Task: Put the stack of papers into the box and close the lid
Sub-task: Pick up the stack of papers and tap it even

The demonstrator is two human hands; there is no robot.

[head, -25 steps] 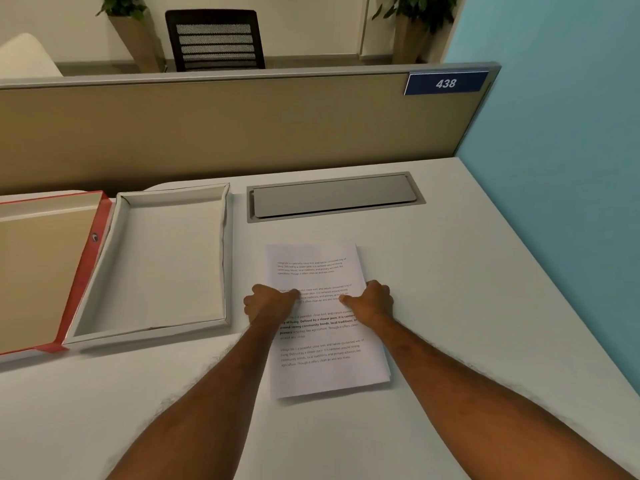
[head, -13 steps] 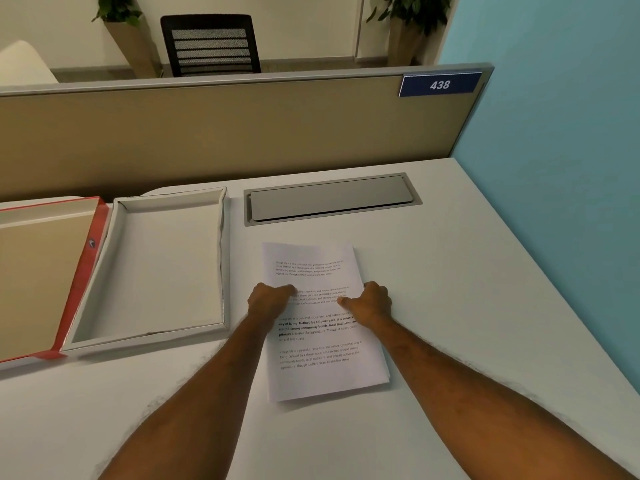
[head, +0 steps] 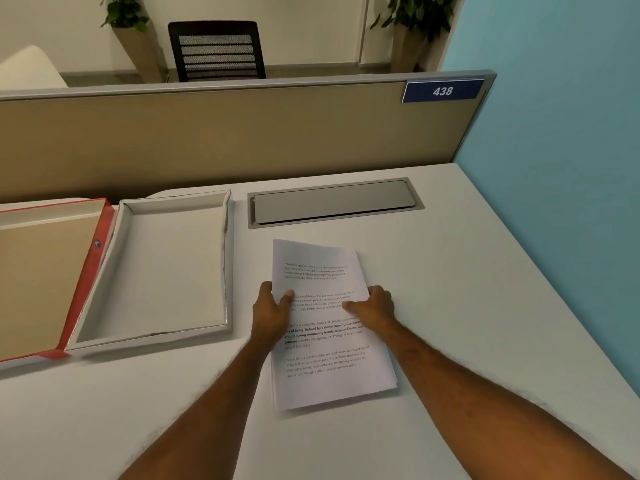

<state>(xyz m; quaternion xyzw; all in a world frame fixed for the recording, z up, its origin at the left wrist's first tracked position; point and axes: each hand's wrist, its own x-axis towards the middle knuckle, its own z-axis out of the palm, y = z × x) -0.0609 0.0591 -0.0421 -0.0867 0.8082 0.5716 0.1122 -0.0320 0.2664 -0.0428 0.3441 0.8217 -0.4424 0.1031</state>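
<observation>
Both hands are on the stack of papers (head: 325, 327), one at each long edge, about halfway along it. The left hand (head: 272, 315) curls around the left edge, its thumb lying across the top sheet and its fingers tucked under or behind the edge, so it is pinching the stack. The right hand (head: 375, 308) does the same at the right edge, thumb pointing inward over the printed text, knuckles outside the paper. The far end of the stack looks lifted and bent a little upward, while the near end lies on the white desk (head: 485, 306), where the lower sheets fan out slightly at the corner. The top sheet carries several short paragraphs of print, one of them in bold.

Just left of the stack, with a narrow strip of desk between them, sits the box (head: 121, 271), a shallow white tray with nothing in it. Its lid (head: 45, 271) lies flat and open further left of the stack, brown inside with a red border, joined to the tray along the red spine.

Beyond the stack, set into the desk, is a grey cable flap (head: 334, 202). Behind that stands a tan partition (head: 242, 140) with a blue plate (head: 442, 91) reading 438, and a blue wall (head: 561, 133) runs to the right of the stack. Past the partition I can see a black mesh chair (head: 216, 51) and potted plants.
</observation>
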